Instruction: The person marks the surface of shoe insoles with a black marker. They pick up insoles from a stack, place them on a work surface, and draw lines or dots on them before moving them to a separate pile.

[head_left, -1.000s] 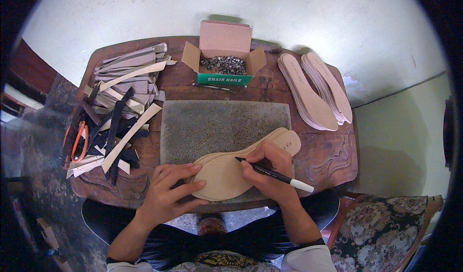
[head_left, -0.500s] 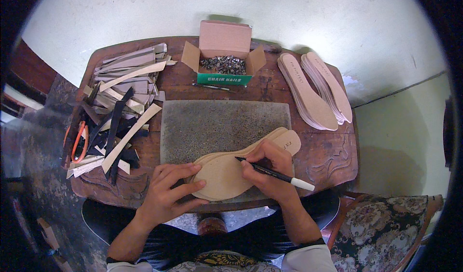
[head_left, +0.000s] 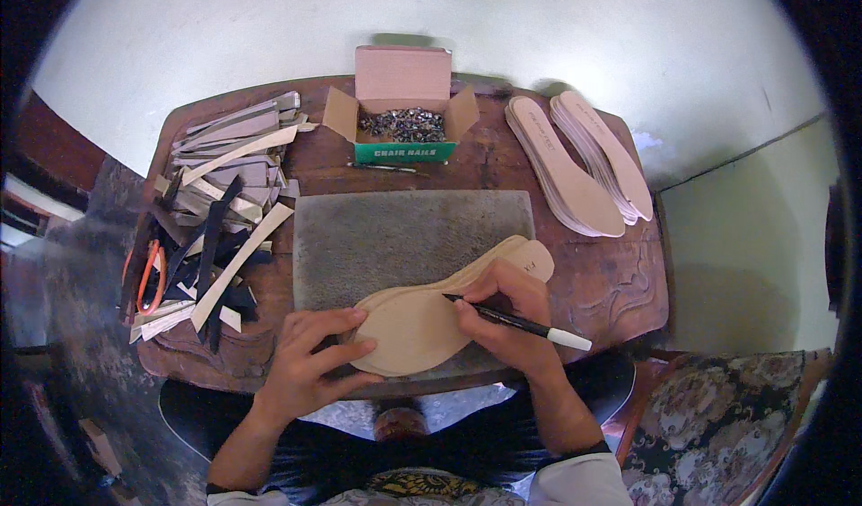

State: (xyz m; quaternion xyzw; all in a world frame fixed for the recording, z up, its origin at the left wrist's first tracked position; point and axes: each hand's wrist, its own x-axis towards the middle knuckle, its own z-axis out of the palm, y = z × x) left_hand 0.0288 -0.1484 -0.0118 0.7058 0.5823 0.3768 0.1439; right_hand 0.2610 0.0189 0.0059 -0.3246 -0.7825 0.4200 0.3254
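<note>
The right hand (head_left: 514, 326), bent over the insole stack (head_left: 409, 331), pinches a black pen (head_left: 516, 320) and hides part of the stack's waist; whether the tip touches is unclear. The left hand (head_left: 314, 358), palm hidden, spreads its fingers against the broad end. The stack lies on a grey slab (head_left: 395, 237) near the front edge of the tabletop (head_left: 489, 160).

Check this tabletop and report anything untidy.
The left-side strips look messiest: pale and black pieces cross at odd angles, with an orange-handled tool among them. The insoles at the left hand are slightly misaligned, lower edges showing past the top one. The nails sit inside their open box.
</note>
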